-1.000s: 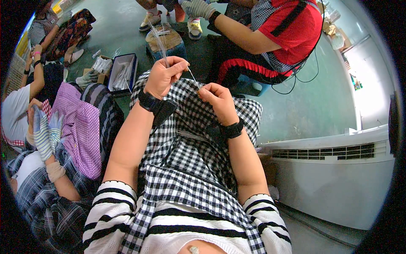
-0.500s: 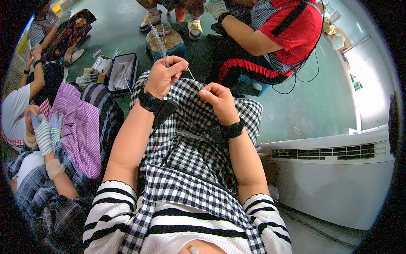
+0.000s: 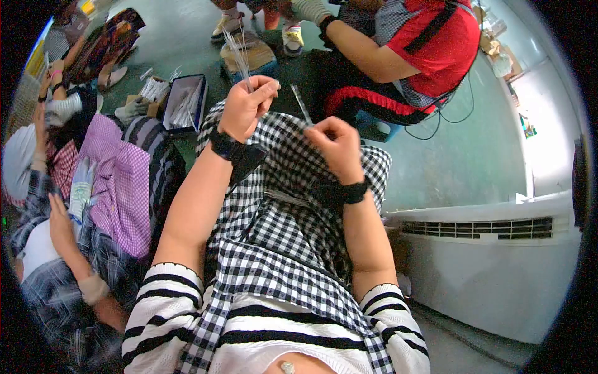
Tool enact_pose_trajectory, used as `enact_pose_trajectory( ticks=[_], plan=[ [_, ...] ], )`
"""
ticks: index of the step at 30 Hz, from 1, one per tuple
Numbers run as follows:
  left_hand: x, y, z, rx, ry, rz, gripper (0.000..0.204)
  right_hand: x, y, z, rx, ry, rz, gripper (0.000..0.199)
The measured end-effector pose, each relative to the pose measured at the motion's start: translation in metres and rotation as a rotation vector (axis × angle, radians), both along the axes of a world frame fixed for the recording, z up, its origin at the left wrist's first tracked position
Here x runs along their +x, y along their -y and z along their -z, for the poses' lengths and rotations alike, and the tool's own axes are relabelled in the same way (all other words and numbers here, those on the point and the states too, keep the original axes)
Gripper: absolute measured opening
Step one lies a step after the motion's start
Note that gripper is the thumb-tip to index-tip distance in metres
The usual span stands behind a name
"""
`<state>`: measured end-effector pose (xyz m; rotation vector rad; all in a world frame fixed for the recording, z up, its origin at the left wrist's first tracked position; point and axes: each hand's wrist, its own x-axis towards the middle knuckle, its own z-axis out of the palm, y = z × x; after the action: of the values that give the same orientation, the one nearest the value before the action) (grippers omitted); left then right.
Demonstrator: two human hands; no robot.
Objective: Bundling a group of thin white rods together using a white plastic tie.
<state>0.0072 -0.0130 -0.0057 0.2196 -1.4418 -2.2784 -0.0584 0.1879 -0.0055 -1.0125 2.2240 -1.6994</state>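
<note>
My left hand (image 3: 249,107) is closed around a fanned bundle of thin, pale wire-like strands (image 3: 238,55), which point up and away from me. To its right, my right hand (image 3: 336,146) pinches one end of a slim, shiny strand (image 3: 299,101) between thumb and fingertips. The free end of that strand points up and leans left, apart from the left hand. More thin strands (image 3: 288,197) lie across the black-and-white checked apron (image 3: 274,234) on my lap, below both hands. Exactly what the strands are made of cannot be told.
An open dark-edged box (image 3: 202,103) with pale strips stands beyond my left forearm, beside a smaller carton (image 3: 152,109). A low stool (image 3: 265,59) is ahead. Co-workers sit left, ahead and at right, one in red (image 3: 430,37). A white vented unit (image 3: 473,268) stands right.
My hands have moved apart; the right one shifted right and slightly nearer. Its strand now points up, away from the left hand. The co-worker at left has moved a hand down.
</note>
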Motion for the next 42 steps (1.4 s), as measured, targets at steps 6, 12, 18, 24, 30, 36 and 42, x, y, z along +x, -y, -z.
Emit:
enact_pose_trajectory(
  ticks=[6,12,18,24,30,36,42],
  plan=[
    [-0.012,0.013,0.010,-0.065,-0.131,0.050,0.016,0.022,-0.041,-0.070,0.278,-0.079,-0.220,0.013],
    [-0.002,0.001,-0.012,0.043,-0.016,0.032,0.023,0.053,-0.055,-0.032,0.621,-0.293,-0.507,0.014],
    [-0.001,0.002,-0.004,0.046,-0.038,0.077,0.023,0.066,-0.058,-0.001,0.772,-0.364,-0.428,0.014],
    [-0.008,0.002,0.004,-0.136,0.037,0.107,0.019,0.055,-0.048,-0.027,0.652,-0.363,-0.310,0.016],
    [-0.007,-0.008,0.000,-0.297,0.089,0.352,0.033,0.010,-0.008,-0.041,0.146,-0.066,-0.047,0.016],
    [-0.007,-0.013,-0.010,-0.379,0.195,0.533,0.038,-0.020,0.003,0.004,-0.191,0.379,0.007,0.018],
    [-0.010,-0.014,-0.005,-0.529,0.268,0.735,0.032,-0.017,0.008,0.003,-0.203,0.307,0.005,0.020]
  ],
)
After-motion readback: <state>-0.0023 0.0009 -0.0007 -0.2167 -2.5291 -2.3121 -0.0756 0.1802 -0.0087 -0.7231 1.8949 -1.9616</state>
